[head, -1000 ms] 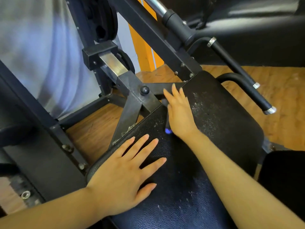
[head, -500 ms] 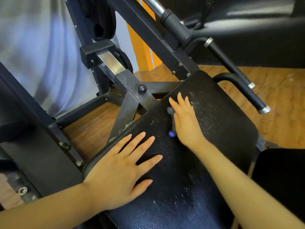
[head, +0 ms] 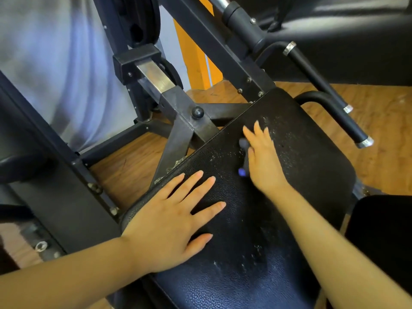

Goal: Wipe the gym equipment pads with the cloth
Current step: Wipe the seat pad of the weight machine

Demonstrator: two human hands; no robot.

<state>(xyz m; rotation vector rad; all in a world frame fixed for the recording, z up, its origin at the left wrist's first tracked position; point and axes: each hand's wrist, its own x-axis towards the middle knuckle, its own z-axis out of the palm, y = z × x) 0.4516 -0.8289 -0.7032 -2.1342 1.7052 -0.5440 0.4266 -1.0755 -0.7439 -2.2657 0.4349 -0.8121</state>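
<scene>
Clearly the wiping is under way: the right hand presses flat, fingers straight, on a dark cloth that peeks out at its thumb side, on the far part of the pad. The left hand lies open, fingers spread, on the near part. White specks dot the pad ahead of the cloth, so the next stroke probably needs firm pressure across them. Around it stand a black steel frame, padded handles and a wooden floor.
</scene>
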